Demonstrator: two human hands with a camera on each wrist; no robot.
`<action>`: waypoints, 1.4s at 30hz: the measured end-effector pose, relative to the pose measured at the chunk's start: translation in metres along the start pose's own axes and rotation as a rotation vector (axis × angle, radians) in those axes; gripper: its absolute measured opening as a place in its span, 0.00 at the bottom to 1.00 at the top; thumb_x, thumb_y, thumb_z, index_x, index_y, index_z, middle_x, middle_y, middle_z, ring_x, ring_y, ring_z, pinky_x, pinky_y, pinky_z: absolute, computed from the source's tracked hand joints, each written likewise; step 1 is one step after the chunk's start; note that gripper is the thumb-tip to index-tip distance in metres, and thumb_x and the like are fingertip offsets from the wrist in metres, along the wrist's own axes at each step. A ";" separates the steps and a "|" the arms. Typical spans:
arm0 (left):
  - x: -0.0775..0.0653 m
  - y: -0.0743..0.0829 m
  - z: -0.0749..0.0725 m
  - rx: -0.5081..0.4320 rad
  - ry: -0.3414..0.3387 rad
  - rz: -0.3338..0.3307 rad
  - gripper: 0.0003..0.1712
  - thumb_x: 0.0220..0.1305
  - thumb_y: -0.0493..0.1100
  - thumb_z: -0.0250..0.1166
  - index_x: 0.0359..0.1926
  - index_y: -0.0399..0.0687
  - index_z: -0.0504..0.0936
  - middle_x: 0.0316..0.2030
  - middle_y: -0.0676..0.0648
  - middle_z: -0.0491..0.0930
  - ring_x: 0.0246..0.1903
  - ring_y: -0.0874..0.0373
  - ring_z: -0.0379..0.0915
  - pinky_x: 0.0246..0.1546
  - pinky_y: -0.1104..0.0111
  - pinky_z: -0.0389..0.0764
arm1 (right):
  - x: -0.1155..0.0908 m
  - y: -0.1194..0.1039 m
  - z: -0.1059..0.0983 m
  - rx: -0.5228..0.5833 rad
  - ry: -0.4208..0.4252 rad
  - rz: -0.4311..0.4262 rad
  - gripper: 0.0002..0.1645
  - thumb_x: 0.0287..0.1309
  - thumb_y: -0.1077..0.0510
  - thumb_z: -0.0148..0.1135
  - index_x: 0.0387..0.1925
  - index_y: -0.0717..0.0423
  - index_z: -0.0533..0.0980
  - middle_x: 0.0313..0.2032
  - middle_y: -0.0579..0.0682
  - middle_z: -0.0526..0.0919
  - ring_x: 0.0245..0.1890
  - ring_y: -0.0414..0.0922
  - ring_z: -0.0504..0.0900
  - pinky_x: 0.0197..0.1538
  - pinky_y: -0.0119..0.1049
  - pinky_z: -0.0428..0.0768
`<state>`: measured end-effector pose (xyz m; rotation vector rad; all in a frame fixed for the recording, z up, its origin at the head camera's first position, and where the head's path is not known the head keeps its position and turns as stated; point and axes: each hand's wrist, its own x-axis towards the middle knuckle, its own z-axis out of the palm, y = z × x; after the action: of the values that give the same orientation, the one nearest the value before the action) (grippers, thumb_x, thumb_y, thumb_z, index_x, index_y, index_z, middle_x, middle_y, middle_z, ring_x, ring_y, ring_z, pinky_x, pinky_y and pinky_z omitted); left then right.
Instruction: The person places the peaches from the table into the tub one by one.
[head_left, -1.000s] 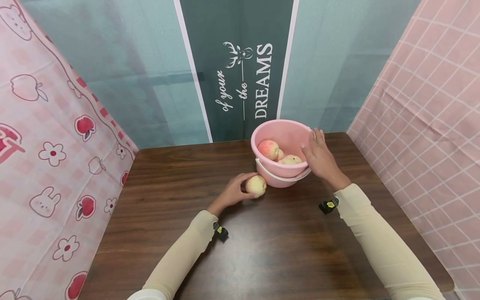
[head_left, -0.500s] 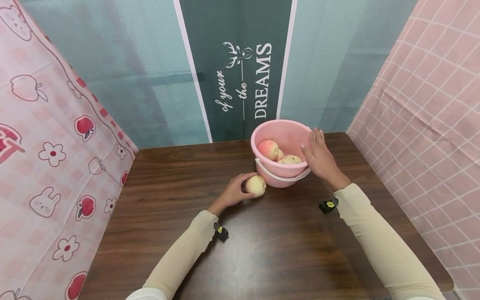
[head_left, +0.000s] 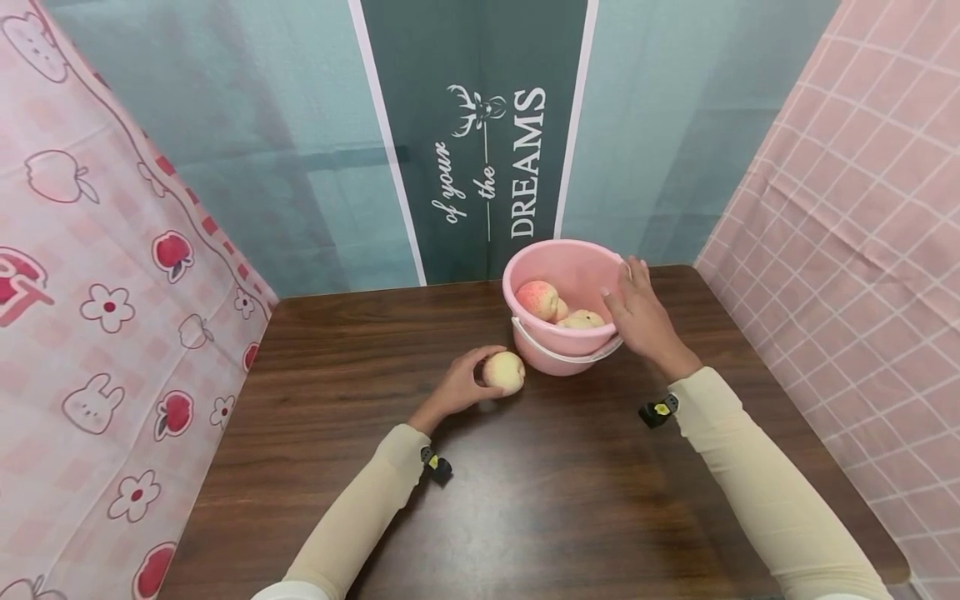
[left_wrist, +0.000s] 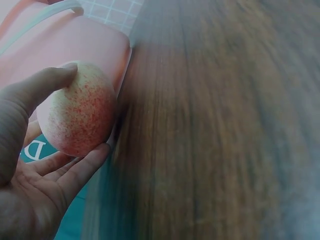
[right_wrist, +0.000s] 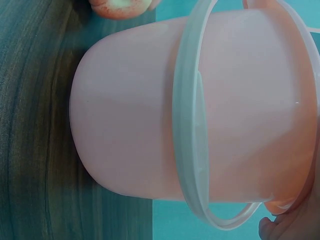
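My left hand (head_left: pixel 459 385) pinches a pale yellow peach (head_left: pixel 504 372) just left of the pink bucket (head_left: pixel 551 340). The left wrist view shows the thumb on one side of the peach (left_wrist: pixel 80 112), fingers on the other, and red speckles on its skin. My right hand (head_left: pixel 645 321) holds the bucket's right rim, thumb over the inner side and fingers outside. Several peaches lie in the bucket, one of them a redder peach (head_left: pixel 537 299). The bucket's white handle (right_wrist: pixel 187 110) hangs down along its front.
Everything stands on a dark brown wooden table (head_left: pixel 360 358). A green cloth (head_left: pixel 487 50) with white lettering hangs behind it. Patterned pink cloths (head_left: pixel 862 250) border both sides. The bucket is near the table's back edge.
The left hand, with the peach in it, has shifted slightly left, away from the bucket. The right hand and the bucket have stayed in place.
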<state>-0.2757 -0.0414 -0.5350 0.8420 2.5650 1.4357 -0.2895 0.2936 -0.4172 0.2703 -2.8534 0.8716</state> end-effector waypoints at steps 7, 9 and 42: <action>-0.006 0.003 -0.007 -0.060 0.029 -0.015 0.42 0.51 0.45 0.82 0.67 0.47 0.75 0.61 0.48 0.77 0.51 0.55 0.75 0.43 0.67 0.84 | -0.001 0.000 -0.001 0.007 -0.003 0.007 0.48 0.78 0.36 0.34 0.78 0.68 0.39 0.80 0.58 0.31 0.79 0.50 0.25 0.75 0.63 0.43; -0.007 0.005 -0.009 -0.072 0.038 -0.016 0.42 0.51 0.43 0.82 0.67 0.47 0.75 0.61 0.48 0.77 0.52 0.54 0.75 0.43 0.66 0.85 | -0.001 0.000 -0.001 0.008 -0.004 0.008 0.48 0.78 0.36 0.35 0.78 0.67 0.39 0.80 0.58 0.31 0.79 0.51 0.25 0.75 0.64 0.43; -0.001 0.031 -0.054 -0.254 0.222 0.019 0.43 0.50 0.35 0.81 0.68 0.49 0.75 0.62 0.47 0.76 0.53 0.42 0.76 0.47 0.50 0.84 | -0.001 0.000 0.000 0.004 -0.006 0.002 0.45 0.79 0.41 0.38 0.78 0.68 0.39 0.80 0.60 0.32 0.79 0.52 0.26 0.75 0.64 0.42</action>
<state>-0.2800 -0.0705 -0.4802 0.7075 2.4488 1.9080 -0.2890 0.2944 -0.4172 0.2709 -2.8576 0.8788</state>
